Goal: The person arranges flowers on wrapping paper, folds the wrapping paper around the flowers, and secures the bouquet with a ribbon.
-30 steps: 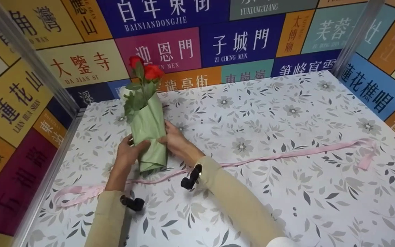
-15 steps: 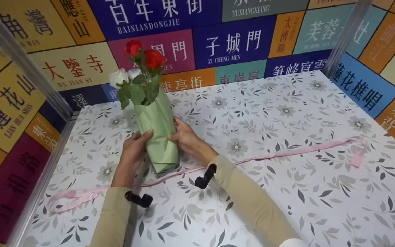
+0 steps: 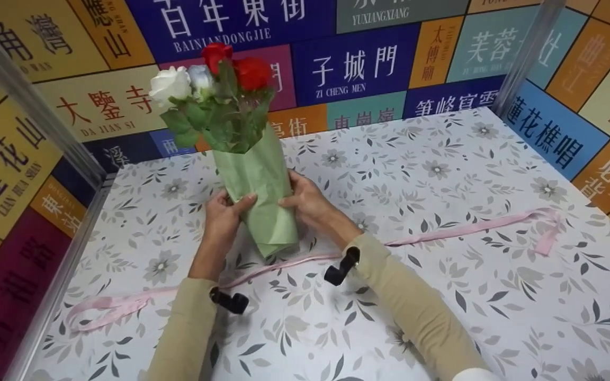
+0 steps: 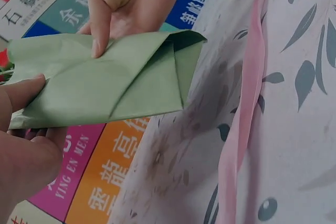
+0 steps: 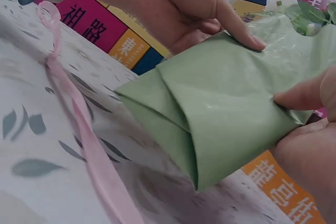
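A bouquet (image 3: 257, 174) in pale green wrapping paper is held up between both hands, tilted with its blooms toward the back wall. Two red roses, a white rose (image 3: 171, 85) and a pale bluish one rise above green leaves. My left hand (image 3: 223, 225) grips the wrap from its left side, thumb across the front. From the opposite side my right hand (image 3: 313, 203) holds it, with the thumb pressing a dent into the paper (image 5: 236, 93). The folded lower end of the wrap shows in both wrist views, above the tabletop. Fingers behind the wrap are partly hidden.
A long pink ribbon (image 3: 464, 230) lies across the patterned tabletop (image 3: 416, 190), passing below the bouquet, with a loop at its left end. Panels with printed characters (image 3: 355, 66) stand along the back and sides. Black wrist mounts sit on both sleeves.
Both hands have raised the bouquet and shifted it to the right in the head view, turning its blooms more into sight. The white and bluish roses now show fully. The ribbon stays where it lay.
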A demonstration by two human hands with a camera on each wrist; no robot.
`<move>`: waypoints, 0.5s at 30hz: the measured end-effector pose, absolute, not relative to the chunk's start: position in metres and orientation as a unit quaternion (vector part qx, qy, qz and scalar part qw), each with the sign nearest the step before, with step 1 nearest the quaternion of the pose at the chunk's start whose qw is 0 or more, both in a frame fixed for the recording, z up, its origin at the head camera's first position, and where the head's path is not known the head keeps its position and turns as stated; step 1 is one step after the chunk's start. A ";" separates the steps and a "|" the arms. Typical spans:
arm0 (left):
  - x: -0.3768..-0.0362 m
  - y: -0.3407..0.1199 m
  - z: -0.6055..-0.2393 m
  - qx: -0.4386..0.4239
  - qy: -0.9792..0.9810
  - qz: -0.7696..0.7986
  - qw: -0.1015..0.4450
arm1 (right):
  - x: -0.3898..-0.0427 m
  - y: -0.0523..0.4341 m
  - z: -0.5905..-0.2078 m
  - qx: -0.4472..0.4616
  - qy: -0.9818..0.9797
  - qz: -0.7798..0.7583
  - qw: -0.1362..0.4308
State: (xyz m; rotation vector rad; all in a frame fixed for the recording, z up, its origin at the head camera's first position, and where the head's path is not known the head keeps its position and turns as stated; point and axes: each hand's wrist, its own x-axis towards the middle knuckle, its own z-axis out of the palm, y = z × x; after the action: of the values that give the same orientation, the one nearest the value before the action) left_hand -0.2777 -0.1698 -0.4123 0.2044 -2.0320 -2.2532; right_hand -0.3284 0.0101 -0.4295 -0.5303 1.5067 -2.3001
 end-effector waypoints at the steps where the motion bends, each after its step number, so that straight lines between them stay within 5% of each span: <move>1: -0.278 -0.166 -0.411 0.064 -0.672 -0.736 0.052 | -0.329 0.017 -0.427 -0.187 0.529 -0.809 0.175; 15: -0.283 -0.122 -0.403 0.012 -0.708 -0.705 0.043 | -0.332 0.087 -0.387 -0.168 0.652 -0.723 0.156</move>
State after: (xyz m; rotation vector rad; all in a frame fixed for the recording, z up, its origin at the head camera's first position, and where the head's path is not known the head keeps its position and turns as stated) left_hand -0.2825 -0.1220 -0.4034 0.0354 -2.1647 -2.1568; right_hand -0.3316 0.0870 -0.3866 -0.4811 1.8660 -2.0689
